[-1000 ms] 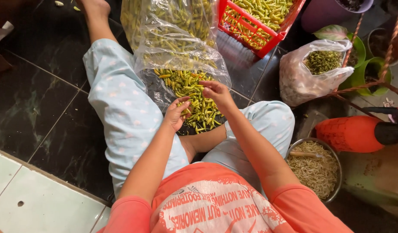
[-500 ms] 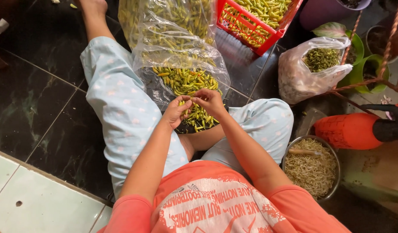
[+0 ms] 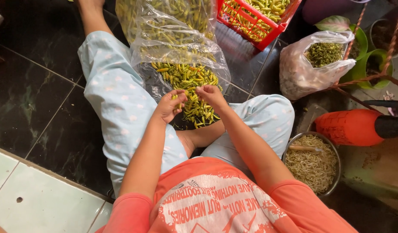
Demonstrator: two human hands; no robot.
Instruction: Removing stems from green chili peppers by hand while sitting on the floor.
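I sit on a dark floor with my legs in pale blue trousers apart. Between them lies a heap of small yellow-green chili peppers, spilling from a big clear plastic bag. My left hand and my right hand are close together just above the heap. Both have fingers pinched on one small chili held between them. The fingertips hide most of it.
A red plastic crate of more chilies stands behind the bag. At the right are a clear bag of green stems, a metal bowl of pale stalks, an orange container and green pots. White tiles lie at the lower left.
My right hand came down from the bag's mouth toward my left hand. Both hands now meet over the heap, pinched on a chili.
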